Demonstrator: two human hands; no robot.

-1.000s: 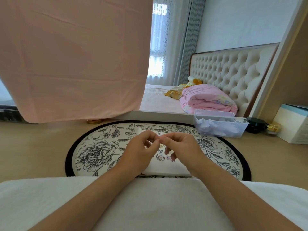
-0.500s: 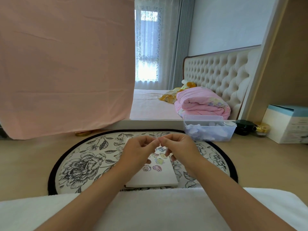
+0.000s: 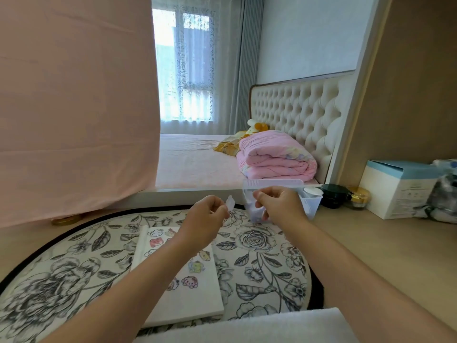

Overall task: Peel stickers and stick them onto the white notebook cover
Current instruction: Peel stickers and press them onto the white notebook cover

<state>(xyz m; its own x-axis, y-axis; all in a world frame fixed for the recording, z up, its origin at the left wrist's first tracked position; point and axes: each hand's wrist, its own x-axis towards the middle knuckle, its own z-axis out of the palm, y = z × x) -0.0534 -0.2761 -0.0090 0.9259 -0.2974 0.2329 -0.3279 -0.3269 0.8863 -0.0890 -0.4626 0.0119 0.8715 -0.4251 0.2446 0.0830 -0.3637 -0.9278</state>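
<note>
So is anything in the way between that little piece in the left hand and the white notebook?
Nothing visible. The left hand pinches the small clear piece in the air, apart from the notebook; only its own forearm crosses the cover.

Pale wooden desk top: oval floral mat with black rim at near middle (white notebook, stickers on cover, lies on mat, not on desk). White towel over near edge. Along far edge toward right corner: translucent plastic basket, dark round jar, gold-lidded jar, white-and-blue cardboard box. Gold disc at far left.
</note>
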